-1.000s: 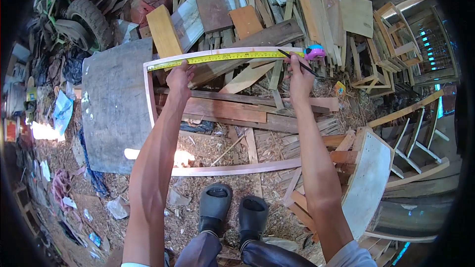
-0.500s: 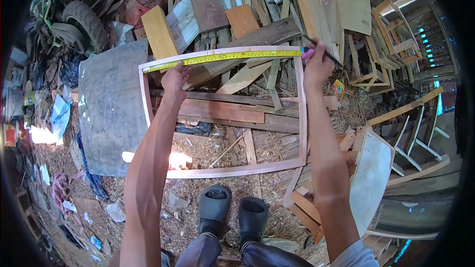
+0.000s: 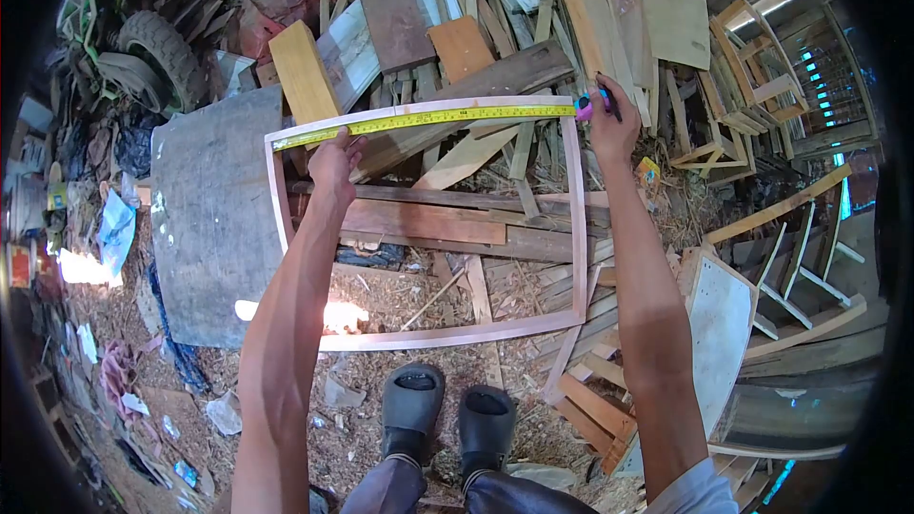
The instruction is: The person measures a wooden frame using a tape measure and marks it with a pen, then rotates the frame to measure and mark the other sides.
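A yellow tape measure is stretched along the far rail of a rectangular wooden frame. Near the rail's left end, my left hand is closed, its thumb and fingers pinching the tape blade against the wood. At the far right corner, my right hand is closed round the tape's pink and blue case. A dark, thin marking stick, perhaps a pencil, is also held between the right fingers. The palm side of both hands is hidden.
A grey board lies left of the frame. Planks and offcuts are piled beneath and beyond it. To the right stand a white panel and wooden chair-like frames. My sandals rest on ground strewn with shavings.
The dark stick in my right hand has swung from lying across the fingers to a steeper angle. My left hand still pinches the tape. The whole view has shifted slightly.
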Demonstrator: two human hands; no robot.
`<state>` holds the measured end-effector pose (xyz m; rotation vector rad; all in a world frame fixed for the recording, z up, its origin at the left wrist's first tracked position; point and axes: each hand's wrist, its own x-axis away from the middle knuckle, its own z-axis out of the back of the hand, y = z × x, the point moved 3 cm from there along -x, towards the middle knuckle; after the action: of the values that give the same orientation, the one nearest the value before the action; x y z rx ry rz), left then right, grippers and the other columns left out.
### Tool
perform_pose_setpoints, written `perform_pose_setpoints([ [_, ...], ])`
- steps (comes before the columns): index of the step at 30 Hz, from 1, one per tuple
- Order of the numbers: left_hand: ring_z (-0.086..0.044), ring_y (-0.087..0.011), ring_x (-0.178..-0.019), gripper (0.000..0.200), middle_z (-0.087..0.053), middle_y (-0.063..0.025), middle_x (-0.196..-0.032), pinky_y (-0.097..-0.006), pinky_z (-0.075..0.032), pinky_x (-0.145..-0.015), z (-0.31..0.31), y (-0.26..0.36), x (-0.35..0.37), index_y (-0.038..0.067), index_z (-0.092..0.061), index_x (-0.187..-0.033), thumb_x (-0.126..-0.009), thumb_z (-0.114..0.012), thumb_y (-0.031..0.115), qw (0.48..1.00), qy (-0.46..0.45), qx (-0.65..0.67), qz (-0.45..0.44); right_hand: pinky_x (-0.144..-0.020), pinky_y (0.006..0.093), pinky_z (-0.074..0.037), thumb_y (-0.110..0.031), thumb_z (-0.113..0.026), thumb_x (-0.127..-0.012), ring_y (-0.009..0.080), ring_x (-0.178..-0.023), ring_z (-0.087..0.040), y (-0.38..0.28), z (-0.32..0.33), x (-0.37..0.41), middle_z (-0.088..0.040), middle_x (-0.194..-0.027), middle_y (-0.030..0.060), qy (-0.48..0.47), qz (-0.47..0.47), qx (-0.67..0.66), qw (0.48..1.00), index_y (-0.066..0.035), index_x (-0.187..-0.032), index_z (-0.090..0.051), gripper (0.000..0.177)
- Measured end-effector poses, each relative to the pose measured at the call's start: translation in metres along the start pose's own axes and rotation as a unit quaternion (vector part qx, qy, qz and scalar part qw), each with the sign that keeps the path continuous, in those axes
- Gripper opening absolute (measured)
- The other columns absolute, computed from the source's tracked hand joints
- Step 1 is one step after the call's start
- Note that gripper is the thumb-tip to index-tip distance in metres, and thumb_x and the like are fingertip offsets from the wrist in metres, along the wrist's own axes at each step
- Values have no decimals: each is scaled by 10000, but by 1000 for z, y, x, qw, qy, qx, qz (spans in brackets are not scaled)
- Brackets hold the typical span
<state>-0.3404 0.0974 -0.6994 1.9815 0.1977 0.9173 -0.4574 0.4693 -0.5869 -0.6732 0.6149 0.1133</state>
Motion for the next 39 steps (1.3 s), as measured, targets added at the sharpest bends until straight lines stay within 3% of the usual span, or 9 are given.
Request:
perform_pose_setpoints([
  [6, -600, -151, -872, 223, -619, -46, -983, -278, -402, -749, 0, 2, 2, 41, -549, -1057, -894, -515, 190, 1000, 9, -9, 4, -705, 293, -453, -170, -631, -799, 184, -730, -569, -4, 2, 4, -634, -855, 84, 12, 33, 18, 999, -121, -1037, -631, 243],
  [8, -603, -143, -849, 217, -614, -45, -960, -259, -418, -708, -1, 3, 2, 52, -534, -1063, -902, -503, 195, 1000, 3, -15, 4, -814, 356, -403, -207, -634, -781, 262, -880, -524, -3, 2, 4, -627, -960, 78, 1, -9, -15, 1000, -144, -1017, -626, 244],
  [13, -608, -138, -828, 215, -612, -48, -940, -235, -442, -659, 0, 0, -2, 61, -516, -1071, -913, -487, 204, 1000, -2, -20, 2, -816, 355, -402, -208, -635, -780, 261, -881, -526, -4, 3, 4, -628, -966, 73, -6, -17, -18, 1000, -143, -1011, -627, 240],
  [15, -603, -161, -865, 242, -604, -61, -1020, -281, -407, -721, 1, -1, -3, 35, -535, -1083, -892, -516, 182, 1000, 2, -2, 5, -814, 353, -403, -210, -638, -779, 260, -881, -526, -1, 1, 3, -629, -963, 73, -7, -10, -18, 1000, -144, -1015, -627, 245],
  [21, -603, -170, -858, 252, -605, -66, -1006, -282, -405, -712, -2, 3, 2, 27, -530, -1087, -889, -513, 181, 1000, 16, 0, 0, -779, 357, -429, -261, -661, -758, 264, -881, -538, 1, 0, 2, -631, -912, 62, 2, 7, 18, 1000, -173, -1024, -627, 282],
  [25, -611, -145, -803, 213, -613, -50, -946, -232, -432, -613, -2, 3, 5, 57, -516, -1072, -894, -515, 175, 1000, 16, -5, 3, -893, 425, -312, -328, -682, -731, 243, -963, -525, 2, -1, 1, -624, -930, 47, -6, -8, 82, 997, -237, -1061, -609, 349],
  [26, -609, -145, -798, 212, -613, -50, -952, -232, -431, -617, -2, 4, 4, 57, -516, -1074, -896, -510, 172, 1000, 8, -8, 3, -915, 453, -231, -357, -673, -734, 233, -986, -506, 1, -2, 1, -620, -944, 33, -20, -14, 94, 995, -237, -1078, -601, 371],
  [34, -595, -151, -863, 224, -606, -50, -990, -269, -417, -713, -4, 5, 9, 57, -517, -1079, -895, -509, 183, 1000, -2, -9, 4, -880, 460, -204, -372, -654, -749, 209, -1005, -465, -12, 3, 3, -611, -953, 31, -23, -12, 144, 989, -203, -1087, -601, 381],
  [39, -588, -145, -795, 220, -616, -62, -959, -268, -393, -677, -6, 4, 9, 26, -555, -1036, -894, -513, 189, 1000, 15, 15, -10, -863, 453, -214, -327, -664, -744, 219, -1014, -450, -19, -1, 3, -586, -952, 47, -17, 72, 81, 994, -197, -1093, -595, 379],
])
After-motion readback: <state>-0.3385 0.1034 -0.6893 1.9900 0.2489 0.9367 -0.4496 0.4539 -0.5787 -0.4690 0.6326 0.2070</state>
